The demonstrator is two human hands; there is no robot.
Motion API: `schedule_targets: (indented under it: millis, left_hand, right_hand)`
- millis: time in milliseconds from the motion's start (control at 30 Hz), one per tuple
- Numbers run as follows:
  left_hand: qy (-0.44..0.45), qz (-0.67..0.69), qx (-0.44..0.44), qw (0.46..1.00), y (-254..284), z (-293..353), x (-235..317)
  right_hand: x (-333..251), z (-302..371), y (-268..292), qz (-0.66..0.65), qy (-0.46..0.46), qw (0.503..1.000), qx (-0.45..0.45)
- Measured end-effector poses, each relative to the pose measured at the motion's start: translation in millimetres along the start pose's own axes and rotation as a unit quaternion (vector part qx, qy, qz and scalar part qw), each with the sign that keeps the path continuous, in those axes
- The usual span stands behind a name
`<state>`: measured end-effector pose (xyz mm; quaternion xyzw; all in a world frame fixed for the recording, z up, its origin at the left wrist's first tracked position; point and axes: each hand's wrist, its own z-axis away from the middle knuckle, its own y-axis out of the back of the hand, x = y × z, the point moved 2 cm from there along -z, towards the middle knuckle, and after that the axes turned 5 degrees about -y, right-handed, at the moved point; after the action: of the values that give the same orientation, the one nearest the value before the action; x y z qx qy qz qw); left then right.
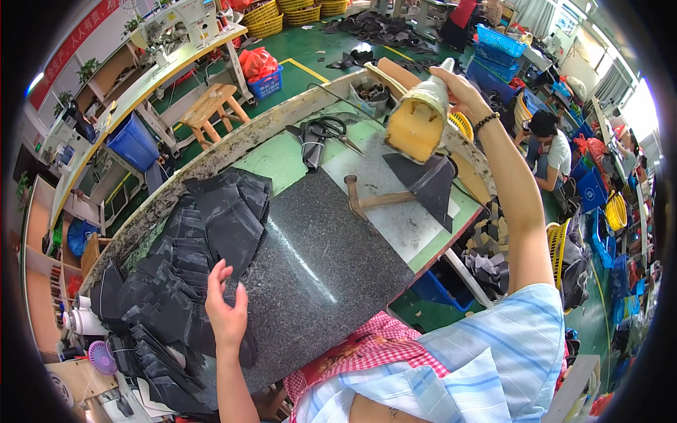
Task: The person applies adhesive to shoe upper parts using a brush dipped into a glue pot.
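Observation:
My right hand (462,90) is raised over the far right of the workbench, its fingers closed around the narrow end of a whitish plastic container (438,90) whose wide face is coated yellow inside. Beneath that container lie dark grey cut pieces (429,185) on a pale sheet. Above the speckled dark stone slab (328,247) my left hand (227,310) is open, thumb and fingers apart, with nothing in it. Closest to it is a large pile of black cut pieces (169,261). A hammer (374,200) lies across the slab's edge and the sheet.
Black-handled scissors (324,128) lie at the bench's far side, near a bucket (370,95) of small bits. A wooden stool (211,109) stands beyond the bench. At right, a person (549,144) sits low among blue crates. A purple fan (102,357) is at lower left.

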<state>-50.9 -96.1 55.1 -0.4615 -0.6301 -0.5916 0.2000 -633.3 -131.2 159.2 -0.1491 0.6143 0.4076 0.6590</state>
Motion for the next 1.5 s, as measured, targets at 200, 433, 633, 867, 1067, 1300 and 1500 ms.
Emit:
schedule_targets:
  millis: [200,433,633,867,1067,1300,1500]
  left_hand:
    - [-0.085,-0.002,-0.059,0.995,-47.5,-17.8,61.3]
    - [-0.158,-0.064,-0.069,0.983,-52.3,2.4,53.1]
    - [-0.126,-0.079,-0.055,0.987,-40.3,30.6,38.3]
    - [0.019,-0.085,0.153,0.984,24.9,84.8,-7.8]
    - [0.186,-0.124,0.383,0.896,75.1,126.5,-78.3]
    - [0.335,0.272,0.286,0.855,90.9,103.0,-106.3]
    - [0.357,0.322,0.28,0.831,88.1,95.3,-90.9]
  right_hand:
    - [-0.7,1.2,-60.8,-0.003,-0.003,0.989,-0.148]
    - [23.2,-15.4,-59.3,0.11,0.001,0.983,-0.145]
    - [18.4,49.0,-64.5,0.262,0.544,0.744,0.286]
    - [141.9,142.2,-148.6,0.394,0.406,0.808,-0.162]
    - [130.9,174.3,-163.1,0.273,0.37,0.828,-0.321]
    - [130.1,232.7,-169.6,0.377,0.399,0.729,-0.41]
    - [98.2,213.6,-250.3,0.203,0.291,0.872,-0.339]
